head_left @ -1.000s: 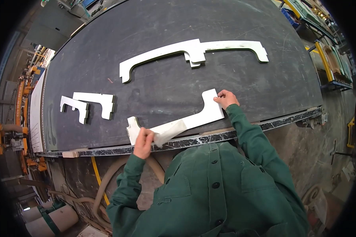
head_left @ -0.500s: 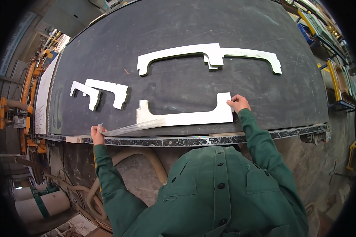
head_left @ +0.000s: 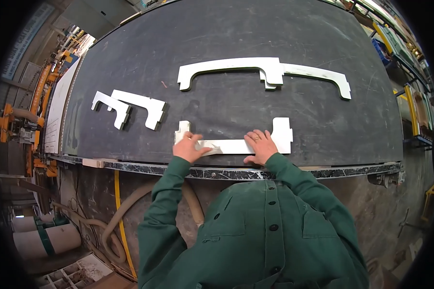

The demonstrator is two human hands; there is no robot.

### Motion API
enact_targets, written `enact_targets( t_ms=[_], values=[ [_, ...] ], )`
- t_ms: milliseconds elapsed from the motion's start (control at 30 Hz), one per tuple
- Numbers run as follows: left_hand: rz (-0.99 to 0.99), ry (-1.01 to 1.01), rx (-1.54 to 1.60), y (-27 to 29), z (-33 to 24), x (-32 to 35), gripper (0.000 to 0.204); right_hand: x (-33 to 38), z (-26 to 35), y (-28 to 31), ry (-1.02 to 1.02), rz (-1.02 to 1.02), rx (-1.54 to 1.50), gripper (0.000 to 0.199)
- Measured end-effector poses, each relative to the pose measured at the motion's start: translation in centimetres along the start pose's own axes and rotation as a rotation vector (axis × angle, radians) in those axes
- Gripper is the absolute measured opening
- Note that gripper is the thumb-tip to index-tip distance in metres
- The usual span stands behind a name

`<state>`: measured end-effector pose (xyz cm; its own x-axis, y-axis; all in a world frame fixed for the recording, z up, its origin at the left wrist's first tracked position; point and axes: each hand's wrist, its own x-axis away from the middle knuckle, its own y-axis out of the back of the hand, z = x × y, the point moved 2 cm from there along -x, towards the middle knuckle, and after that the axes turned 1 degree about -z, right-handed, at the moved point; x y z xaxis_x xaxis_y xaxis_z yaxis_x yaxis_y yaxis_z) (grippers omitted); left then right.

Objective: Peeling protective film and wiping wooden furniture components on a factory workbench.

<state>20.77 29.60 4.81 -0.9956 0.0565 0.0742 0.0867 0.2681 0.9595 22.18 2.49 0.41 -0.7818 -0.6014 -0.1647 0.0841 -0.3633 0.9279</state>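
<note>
A white U-shaped cut piece point(head_left: 236, 146) lies on the dark tabletop just in front of me, its two upright ends pointing away. My left hand point(head_left: 189, 148) rests over its left corner, thumb spread away from the fingers. Beside that thumb a wrinkled bit of clear film point(head_left: 211, 146) shows on the white surface; the rest of it is hidden or too faint to follow. On the bar's right half lies my right hand point(head_left: 262, 146), fingers stretched out and thumb apart near the front edge, a ring on one finger.
Two long white curved pieces point(head_left: 231, 63) overlap farther back. Two smaller white hooked pieces point(head_left: 149, 107) lie at left. A scuffed table edge point(head_left: 217, 173) runs before me, with a wooden block point(head_left: 92, 163) at its left. Below is a beige hose point(head_left: 125, 212); racks point(head_left: 414, 108) stand right.
My left hand, which held a strip of clear film stretched out to the left, has come in to the white piece. My right hand has slid from its right end to the bar.
</note>
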Motion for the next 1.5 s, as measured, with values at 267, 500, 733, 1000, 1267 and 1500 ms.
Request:
enact_targets(
  t_ms=[267,500,733,1000,1267,1500],
  values=[
    [0.105,-0.11,-0.013,-2.5,-2.8,0.5,0.038,1.8,-4.4,1.7,-0.091,0.127,0.01,0.062],
    [-0.004,-0.365,0.402,-2.9,-7.9,-0.7,0.017,6.2,-10.5,5.4,-0.243,0.136,0.006,0.058],
    [0.047,-0.27,0.289,-2.0,-10.8,-1.2,0.044,6.9,-10.4,6.6,-0.248,0.102,-0.082,0.059],
    [0.193,0.316,0.643,-4.5,-6.5,-4.7,0.032,4.4,-7.9,2.4,-0.351,-0.151,-0.398,0.034],
    [-0.411,-0.341,0.355,-3.7,-13.8,-5.5,0.027,4.6,-7.7,1.0,-0.393,-0.235,-0.309,0.033],
    [-0.045,-0.362,0.336,-10.6,-17.5,-6.2,0.024,4.8,-7.7,0.6,-0.344,-0.284,-0.315,0.032]
  ],
)
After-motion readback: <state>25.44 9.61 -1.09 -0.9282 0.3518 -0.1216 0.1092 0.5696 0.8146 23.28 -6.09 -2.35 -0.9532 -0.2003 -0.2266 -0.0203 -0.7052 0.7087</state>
